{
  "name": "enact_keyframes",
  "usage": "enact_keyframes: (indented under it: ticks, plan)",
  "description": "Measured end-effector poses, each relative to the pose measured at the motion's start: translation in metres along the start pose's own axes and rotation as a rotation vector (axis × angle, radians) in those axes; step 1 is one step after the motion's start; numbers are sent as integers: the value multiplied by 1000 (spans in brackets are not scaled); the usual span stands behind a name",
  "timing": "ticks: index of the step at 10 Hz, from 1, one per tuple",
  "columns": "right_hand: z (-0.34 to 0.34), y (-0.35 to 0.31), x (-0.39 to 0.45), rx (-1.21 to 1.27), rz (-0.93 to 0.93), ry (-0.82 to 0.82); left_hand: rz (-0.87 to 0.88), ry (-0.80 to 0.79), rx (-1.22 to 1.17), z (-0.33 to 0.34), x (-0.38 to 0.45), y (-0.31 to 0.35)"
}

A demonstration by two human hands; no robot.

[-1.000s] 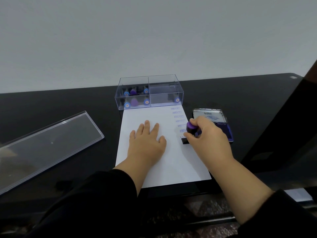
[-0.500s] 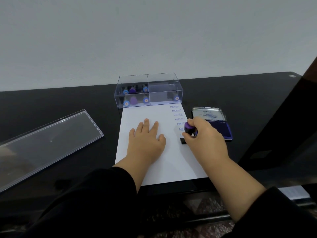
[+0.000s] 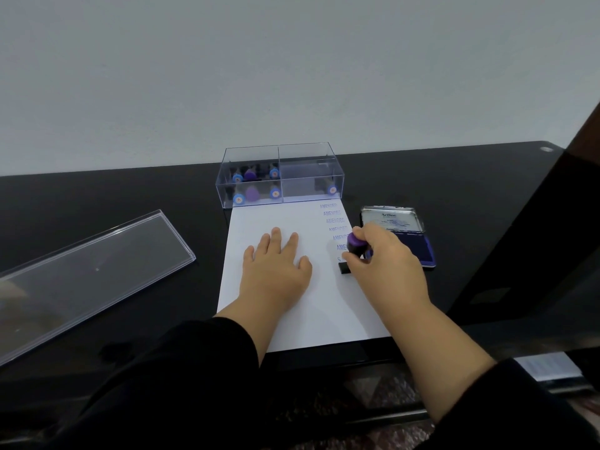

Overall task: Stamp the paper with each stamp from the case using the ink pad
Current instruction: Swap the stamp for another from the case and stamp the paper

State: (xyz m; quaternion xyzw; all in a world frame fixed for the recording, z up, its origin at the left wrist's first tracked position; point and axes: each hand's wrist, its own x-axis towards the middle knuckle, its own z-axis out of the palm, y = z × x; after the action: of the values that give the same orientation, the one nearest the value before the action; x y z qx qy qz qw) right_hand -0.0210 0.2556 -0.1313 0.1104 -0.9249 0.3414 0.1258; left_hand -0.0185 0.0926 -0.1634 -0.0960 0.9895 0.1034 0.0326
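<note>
Now the right hand (image 3: 386, 264) grips a purple-topped stamp (image 3: 356, 247) pressed on the paper's (image 3: 311, 306) right edge, the left hand (image 3: 276, 264) flat, steadying; next likely lift straight, return it to the case (image 3: 279, 177)

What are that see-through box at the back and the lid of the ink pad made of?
The case looks like clear hard plastic, glossy: the stamps inside show through its walls, and its edges catch light. The ink pad has an upright lid that looks like silvery metal, shiny, with printed lettering; it may be tin.
</note>
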Motion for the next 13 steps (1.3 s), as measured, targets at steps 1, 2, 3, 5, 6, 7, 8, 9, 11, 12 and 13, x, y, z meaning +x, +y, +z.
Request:
enact_keyframes:
  ticks: [1, 2, 3, 5, 6, 7, 8, 9, 11, 12, 13]
  plan:
    - [-10, 2, 3, 209, 81, 125, 3, -2, -7, -1, 0, 0]
    - [-19, 6, 4, 412, 156, 248, 5, -3, -2, -2, -1, 0]
    - [-26, 13, 2, 505, 219, 298, 2, -8, 8, -2, -1, 0]
    - [-27, 19, 6, 622, 244, 331, -3, 5, -4, -1, -2, 1]
    - [-27, 21, 10, 621, 241, 320, -6, 6, 0, 0, -1, 1]
    - [-27, 25, 12, 604, 241, 307, -8, 4, 4, -1, 0, 1]
    - [-27, 28, 12, 620, 254, 300, -13, 4, 10, -1, 0, 1]
    - [-25, 29, 12, 625, 253, 283, -16, 2, 6, 0, 1, 2]
    - [-24, 28, 11, 614, 237, 271, -14, 6, 5, 0, 0, 1]
    - [-24, 28, 12, 606, 240, 264, -16, 4, 4, 0, 1, 1]
    - [-24, 27, 12, 600, 240, 258, -15, 4, 3, 0, 1, 1]
